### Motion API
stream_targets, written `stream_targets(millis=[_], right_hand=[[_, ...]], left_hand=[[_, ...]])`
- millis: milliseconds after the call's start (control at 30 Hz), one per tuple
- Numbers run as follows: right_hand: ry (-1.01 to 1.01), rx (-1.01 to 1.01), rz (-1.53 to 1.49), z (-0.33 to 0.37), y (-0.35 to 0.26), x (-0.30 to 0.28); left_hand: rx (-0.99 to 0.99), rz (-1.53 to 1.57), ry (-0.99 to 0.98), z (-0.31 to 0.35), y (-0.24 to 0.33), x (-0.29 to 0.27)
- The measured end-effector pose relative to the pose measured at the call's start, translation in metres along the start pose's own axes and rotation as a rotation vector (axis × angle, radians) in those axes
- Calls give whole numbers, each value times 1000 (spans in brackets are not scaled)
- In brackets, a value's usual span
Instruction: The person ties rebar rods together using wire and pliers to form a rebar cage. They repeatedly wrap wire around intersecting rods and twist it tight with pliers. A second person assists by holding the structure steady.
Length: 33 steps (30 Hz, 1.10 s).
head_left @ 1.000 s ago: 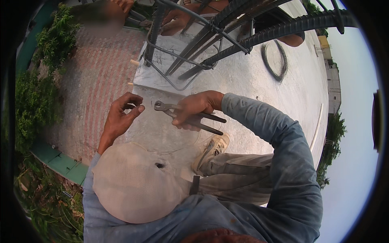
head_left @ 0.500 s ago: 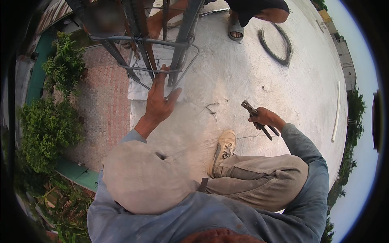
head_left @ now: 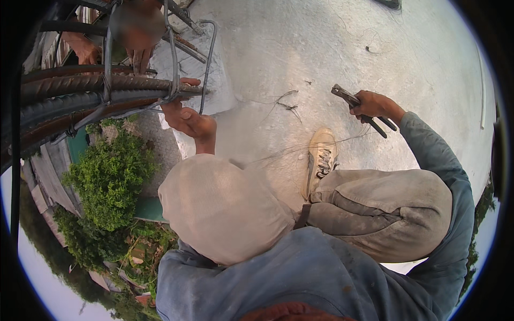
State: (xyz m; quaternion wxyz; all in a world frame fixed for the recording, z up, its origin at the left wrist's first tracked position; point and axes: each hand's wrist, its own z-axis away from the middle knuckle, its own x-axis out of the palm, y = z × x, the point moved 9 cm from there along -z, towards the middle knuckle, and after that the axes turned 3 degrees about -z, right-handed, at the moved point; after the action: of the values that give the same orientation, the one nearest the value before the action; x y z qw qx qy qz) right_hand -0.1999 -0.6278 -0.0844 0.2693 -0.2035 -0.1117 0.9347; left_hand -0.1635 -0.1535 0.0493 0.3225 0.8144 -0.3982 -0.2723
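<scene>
A rebar cage [head_left: 128,84] of long ribbed bars, with bent wire-rod stirrups [head_left: 208,59] around them, reaches in from the left edge. At its end my left hand [head_left: 193,120] is closed around a bar next to a stirrup, a finger showing on the far side. The bars hide part of its fingers. Off to the right, my right hand [head_left: 375,104] grips a pair of pincers [head_left: 345,95], dark jaws pointing up and left, handles below the palm. The pincers are held above the pale floor, apart from the cage.
Another person's hands [head_left: 83,49] are beyond the bars. Tie-wire scraps [head_left: 287,104] lie on the pale concrete floor [head_left: 257,53], near my shoe [head_left: 323,155]. Part of a dark wire coil [head_left: 393,3] shows at the top. Below left, a green-leaved tree [head_left: 112,176] stands past the slab edge.
The view has turned, so the rebar cage stretches toward the left edge. My left hand has gone from spread fingers against the cage to gripping its end. The pincers stay in my right hand.
</scene>
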Motion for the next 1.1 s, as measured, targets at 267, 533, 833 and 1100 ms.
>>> stream_targets(millis=[267,533,833,1100], right_hand=[[36,11,131,-15,-7,-12],[207,-186,564,-39,-50,-25],[-62,-918,155,136,-249,-33],[-814,-1400,-386,318,-282,-36]], left_hand=[[-54,-13,105,2,-6,-2],[-29,-25,35,-1,-4,3],[-32,-77,-3,-1,2,-1],[-218,-21,30,10,-24,-3]])
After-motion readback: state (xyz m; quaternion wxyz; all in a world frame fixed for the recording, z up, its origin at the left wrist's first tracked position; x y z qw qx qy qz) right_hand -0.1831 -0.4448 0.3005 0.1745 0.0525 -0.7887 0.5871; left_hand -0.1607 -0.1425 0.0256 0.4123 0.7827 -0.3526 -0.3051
